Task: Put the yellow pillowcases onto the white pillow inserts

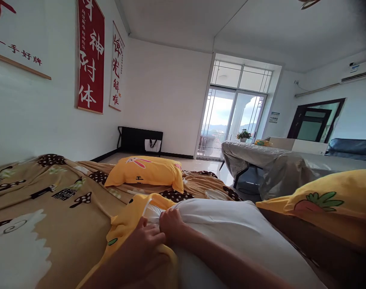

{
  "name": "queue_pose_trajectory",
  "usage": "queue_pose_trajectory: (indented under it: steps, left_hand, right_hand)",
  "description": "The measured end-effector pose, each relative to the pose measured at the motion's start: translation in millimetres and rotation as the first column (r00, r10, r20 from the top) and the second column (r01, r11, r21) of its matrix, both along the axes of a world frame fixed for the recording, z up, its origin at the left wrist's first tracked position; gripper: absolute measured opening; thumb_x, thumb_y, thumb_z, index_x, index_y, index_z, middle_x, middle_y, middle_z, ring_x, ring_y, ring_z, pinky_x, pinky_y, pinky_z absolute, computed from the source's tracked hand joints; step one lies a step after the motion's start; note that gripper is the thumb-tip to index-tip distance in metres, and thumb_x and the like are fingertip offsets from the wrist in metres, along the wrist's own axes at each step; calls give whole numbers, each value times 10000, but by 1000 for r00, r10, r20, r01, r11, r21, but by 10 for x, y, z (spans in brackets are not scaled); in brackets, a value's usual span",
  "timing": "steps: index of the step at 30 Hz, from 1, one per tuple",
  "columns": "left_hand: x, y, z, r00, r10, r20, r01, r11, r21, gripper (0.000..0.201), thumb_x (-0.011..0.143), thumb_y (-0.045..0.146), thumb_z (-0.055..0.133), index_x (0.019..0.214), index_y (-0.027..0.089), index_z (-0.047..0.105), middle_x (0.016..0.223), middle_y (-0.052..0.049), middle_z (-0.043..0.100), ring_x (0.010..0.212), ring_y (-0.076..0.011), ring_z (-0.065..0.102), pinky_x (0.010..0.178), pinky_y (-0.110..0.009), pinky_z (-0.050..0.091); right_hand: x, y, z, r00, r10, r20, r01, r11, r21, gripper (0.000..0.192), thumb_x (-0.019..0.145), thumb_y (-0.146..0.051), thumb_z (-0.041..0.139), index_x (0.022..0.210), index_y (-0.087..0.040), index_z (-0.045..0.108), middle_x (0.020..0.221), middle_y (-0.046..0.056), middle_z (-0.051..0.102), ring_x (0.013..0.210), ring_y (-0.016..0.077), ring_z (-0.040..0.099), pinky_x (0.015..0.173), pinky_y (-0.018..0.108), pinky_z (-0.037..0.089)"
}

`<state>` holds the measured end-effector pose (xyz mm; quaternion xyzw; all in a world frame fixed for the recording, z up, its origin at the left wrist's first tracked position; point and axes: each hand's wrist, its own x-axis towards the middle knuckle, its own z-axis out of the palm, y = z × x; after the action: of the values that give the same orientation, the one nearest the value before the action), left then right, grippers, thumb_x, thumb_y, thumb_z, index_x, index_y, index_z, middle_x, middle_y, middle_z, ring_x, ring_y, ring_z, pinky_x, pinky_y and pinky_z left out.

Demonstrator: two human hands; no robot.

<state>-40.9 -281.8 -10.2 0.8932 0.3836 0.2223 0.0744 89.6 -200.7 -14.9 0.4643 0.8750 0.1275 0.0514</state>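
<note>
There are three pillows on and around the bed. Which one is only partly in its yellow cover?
The white pillow under both hands: its yellow cover is bunched at one end. The rabbit pillow and carrot pillow are fully covered.

Bed covered with tan patterned blanket (50,208). Yellow rabbit-print pillow (146,171) lies on it further back. Another yellow pillow with carrot print (327,202) at right edge. Red scroll (91,56) and white scroll (117,66) hang on left wall. Black rack (140,139) against far wall. Counter under grey cover (261,160), small potted plant (243,135) on it. Glass balcony door (231,120) behind. Air conditioner (358,70) top right.
</note>
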Motion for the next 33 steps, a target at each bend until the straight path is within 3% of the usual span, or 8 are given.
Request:
queue_pose_trajectory:
  steps: [3, 7, 10, 14, 18, 23, 27, 33]
  left_hand:
    - [-271, 108, 171, 999, 21, -40, -25, 995, -101, 312, 890, 417, 476, 708, 173, 543, 744, 28, 626, 726, -136, 546, 911, -349, 267]
    - [-469, 277, 213, 974, 136, -180, -140, 990, -9, 390, 937, 384, 361, 677, 159, 545, 736, -5, 634, 727, -156, 560, 930, -421, 275]
    - [-467, 364, 130, 942, 253, -221, -233, 966, 115, 192, 861, 253, 442, 855, 182, 620, 964, -63, 659, 924, -225, 584, 926, -459, 308]
    - [-395, 492, 22, 807, 534, -253, -500, 845, 188, 504, 721, 109, 473, 1221, 146, 519, 1228, -170, 571, 1114, -310, 546, 848, -446, 416]
    - [-337, 677, 12, 771, 544, -331, -563, 825, 45, 374, 798, 69, 358, 1095, 123, 580, 947, -156, 687, 893, -259, 666, 707, -344, 475]
    - [-183, 811, 83, 779, 575, -249, -571, 815, 98, 334, 911, 205, 290, 1020, 163, 602, 911, -129, 705, 884, -248, 679, 712, -333, 484]
    - [-40, 849, 133, 784, 581, -221, -561, 814, 151, 334, 932, 255, 296, 1017, 184, 610, 923, -112, 704, 912, -261, 674, 744, -361, 496]
    - [42, 1081, 221, 741, 615, -269, -600, 786, 145, 263, 920, 220, 440, 1075, 112, 622, 1022, -137, 680, 984, -247, 649, 847, -411, 500]
  right_hand:
    - [86, -117, 57, 998, -38, 45, 39, 999, -17, 712, 622, -471, 706, 1157, -13, 601, 1086, 292, 619, 1004, 393, 594, 852, 521, 456]
    - [122, -108, 156, 998, 42, 55, -33, 987, -159, 932, 531, -536, 780, 1260, -13, 528, 1195, 276, 577, 1100, 384, 539, 964, 514, 397]
    - [210, -13, 222, 997, 80, -9, -79, 961, -264, 1091, 481, -598, 806, 1338, -25, 451, 1286, 257, 523, 1188, 380, 477, 1028, 517, 341]
    - [337, 73, 243, 985, 86, -150, -130, 941, -312, 1283, 416, -703, 784, 1431, -58, 337, 1385, 258, 425, 1294, 404, 362, 1091, 562, 226]
    - [485, 146, 316, 956, 92, -278, -176, 940, -291, 1066, 597, -744, 662, 1423, -128, 387, 1387, 218, 426, 1310, 371, 353, 1096, 541, 224]
    - [826, 360, 475, 954, 75, -289, -147, 961, -236, 766, 721, -605, 660, 1381, -259, 481, 1323, 119, 516, 1257, 288, 438, 1067, 442, 285]
    - [915, 443, 369, 965, -74, -250, 14, 972, -234, 706, 751, -642, 597, 1294, -191, 573, 1241, 140, 605, 1185, 302, 522, 981, 399, 377]
    - [712, 174, 224, 960, -60, -272, 28, 992, -120, 368, 854, -437, 536, 1063, -173, 684, 1075, 135, 690, 992, 275, 635, 827, 349, 447]
